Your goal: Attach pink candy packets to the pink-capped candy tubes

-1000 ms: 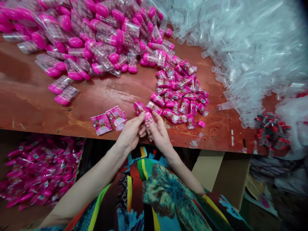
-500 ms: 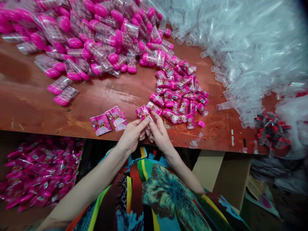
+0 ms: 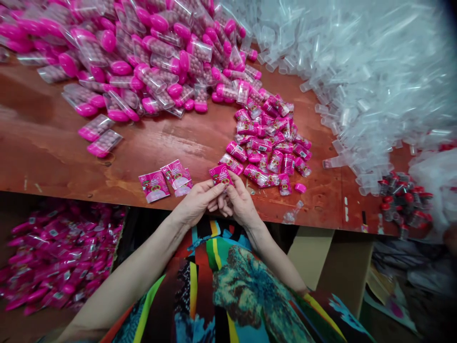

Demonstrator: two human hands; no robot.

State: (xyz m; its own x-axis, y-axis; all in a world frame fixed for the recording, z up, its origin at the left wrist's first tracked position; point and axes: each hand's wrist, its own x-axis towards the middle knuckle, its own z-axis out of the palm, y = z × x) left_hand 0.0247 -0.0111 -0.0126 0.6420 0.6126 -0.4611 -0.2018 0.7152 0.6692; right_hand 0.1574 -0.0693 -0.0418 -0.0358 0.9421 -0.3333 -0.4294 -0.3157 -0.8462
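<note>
A small pink labelled container (image 3: 221, 175) is pinched between the fingertips of the left hand (image 3: 198, 202) and the right hand (image 3: 240, 204), just above the desk's (image 3: 53, 157) near edge. Its printed pink label, with a white swirl and round marks, faces up and covers most of it. It lies tilted, one end toward the left hand. Its lower part is hidden behind the fingers, so its full shape cannot be made out.
</note>
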